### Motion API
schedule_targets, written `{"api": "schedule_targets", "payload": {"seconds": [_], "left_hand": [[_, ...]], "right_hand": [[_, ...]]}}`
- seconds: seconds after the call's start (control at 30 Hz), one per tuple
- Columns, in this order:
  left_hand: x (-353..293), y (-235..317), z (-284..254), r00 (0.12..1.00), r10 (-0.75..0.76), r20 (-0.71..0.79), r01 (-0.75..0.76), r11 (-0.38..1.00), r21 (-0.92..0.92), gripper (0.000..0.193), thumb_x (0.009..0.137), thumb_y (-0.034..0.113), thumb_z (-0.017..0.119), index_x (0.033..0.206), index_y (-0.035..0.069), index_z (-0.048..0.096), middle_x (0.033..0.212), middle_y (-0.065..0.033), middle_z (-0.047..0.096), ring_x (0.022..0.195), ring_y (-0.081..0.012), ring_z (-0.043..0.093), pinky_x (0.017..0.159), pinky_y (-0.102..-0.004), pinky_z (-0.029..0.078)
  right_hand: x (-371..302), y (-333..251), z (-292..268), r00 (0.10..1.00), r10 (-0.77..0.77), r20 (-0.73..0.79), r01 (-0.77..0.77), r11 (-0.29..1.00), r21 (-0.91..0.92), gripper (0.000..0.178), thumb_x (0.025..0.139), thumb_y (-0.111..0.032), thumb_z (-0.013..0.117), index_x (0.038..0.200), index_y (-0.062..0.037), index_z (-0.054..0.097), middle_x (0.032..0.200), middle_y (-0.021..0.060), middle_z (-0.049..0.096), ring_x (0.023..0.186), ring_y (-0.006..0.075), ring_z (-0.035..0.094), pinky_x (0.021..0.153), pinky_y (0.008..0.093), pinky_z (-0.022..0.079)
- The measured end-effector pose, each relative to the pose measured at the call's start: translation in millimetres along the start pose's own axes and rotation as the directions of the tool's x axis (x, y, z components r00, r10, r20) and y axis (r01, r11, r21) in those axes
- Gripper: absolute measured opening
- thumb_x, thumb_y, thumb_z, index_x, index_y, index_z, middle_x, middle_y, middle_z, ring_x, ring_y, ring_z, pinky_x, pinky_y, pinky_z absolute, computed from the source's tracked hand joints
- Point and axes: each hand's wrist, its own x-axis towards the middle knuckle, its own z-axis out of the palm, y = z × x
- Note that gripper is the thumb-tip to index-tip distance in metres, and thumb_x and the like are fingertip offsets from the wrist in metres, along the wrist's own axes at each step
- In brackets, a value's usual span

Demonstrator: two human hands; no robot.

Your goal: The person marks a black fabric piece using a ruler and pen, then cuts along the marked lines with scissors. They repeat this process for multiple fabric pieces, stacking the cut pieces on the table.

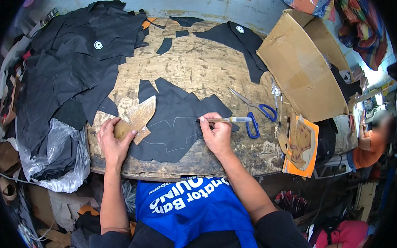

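My left hand (112, 142) grips a worn brown pattern template (142, 111) between thumb and fingers, over the left edge of a black fabric piece (175, 102). Pale outlines of a notched shape are drawn on this fabric, which lies at the table's near side. In my right hand (218, 135) is a pen (239, 119), pinched between thumb and fingers, its tip at the right part of the outline. Blue-handled scissors (267, 112) lie spread on the wooden table (190, 57), just beyond the pen.
Heaped black fabric (69, 63) covers the table's left side, above a clear plastic bag (52, 163). Black scraps (223, 35) lie at the back. An open cardboard box (301, 69) and brown templates on an orange sheet (315, 140) sit at right. Another person (370, 144) is farther right.
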Motion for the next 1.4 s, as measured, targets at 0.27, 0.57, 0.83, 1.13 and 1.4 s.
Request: {"api": "schedule_targets", "payload": {"seconds": [0.27, 0.57, 0.83, 1.13, 1.4], "left_hand": [[2.7, 3.3, -0.1, 1.000, -0.002, -0.018, 0.001, 0.999, -0.046, 0.056, 0.059, 0.027, 0.082, 0.106, 0.004, 0.061, 0.109, -0.0104, 0.060, 0.108, -0.0278, 0.051, 0.097, -0.0397, 0.033], [-0.4, -11.2, 5.1, 0.966, -0.182, -0.182, 0.057, 0.842, -0.537, 0.024, 0.091, 0.007, 0.059, 0.113, -0.002, 0.055, 0.106, -0.0077, 0.061, 0.094, -0.0111, 0.057, 0.084, -0.0226, 0.044], [3.1, -20.4, 5.7, 0.920, -0.291, -0.263, -0.022, 0.631, -0.775, 0.031, 0.095, 0.008, 0.051, 0.123, -0.005, 0.048, 0.111, -0.0121, 0.060, 0.099, -0.0118, 0.057, 0.087, -0.0237, 0.044], [3.7, -17.7, 3.8, 0.920, -0.308, -0.241, -0.001, 0.613, -0.790, 0.034, 0.095, 0.008, 0.051, 0.125, -0.007, 0.048, 0.111, -0.0118, 0.061, 0.099, -0.0118, 0.057, 0.088, -0.0238, 0.044], [3.9, -22.0, 6.0, 0.920, -0.317, -0.232, 0.002, 0.595, -0.803, 0.034, 0.095, 0.008, 0.051, 0.125, -0.007, 0.049, 0.112, -0.0134, 0.060, 0.101, -0.0127, 0.057, 0.089, -0.0239, 0.044]], "right_hand": [[2.1, -1.2, -1.6, 1.000, -0.011, 0.024, 0.013, 0.998, -0.060, 0.011, 0.085, -0.007, 0.065, 0.083, 0.0034, 0.061, 0.072, 0.0053, 0.064, 0.064, 0.0079, 0.058, 0.059, 0.0227, 0.048], [19.3, -12.4, -7.6, 0.976, -0.215, -0.022, 0.199, 0.930, -0.308, 0.023, 0.078, -0.014, 0.071, 0.096, -0.0022, 0.063, 0.093, 0.0131, 0.066, 0.090, 0.0299, 0.061, 0.078, 0.0374, 0.048], [41.6, -26.3, -17.8, 0.930, 0.091, 0.355, 0.132, 0.820, -0.557, 0.038, 0.062, -0.024, 0.081, 0.091, -0.0081, 0.063, 0.090, 0.0097, 0.063, 0.094, 0.0306, 0.055, 0.086, 0.0421, 0.042], [76.8, -22.1, -20.7, 0.900, 0.131, 0.417, 0.162, 0.786, -0.597, 0.049, 0.054, -0.027, 0.086, 0.091, -0.0079, 0.061, 0.092, 0.0087, 0.064, 0.095, 0.0295, 0.054, 0.083, 0.0413, 0.042], [94.6, -8.0, -17.6, 0.874, 0.171, 0.454, -0.050, 0.963, -0.267, 0.027, 0.066, 0.005, 0.072, 0.087, -0.0031, 0.058, 0.077, 0.0064, 0.061, 0.067, 0.0131, 0.057, 0.063, 0.0278, 0.046]]}}
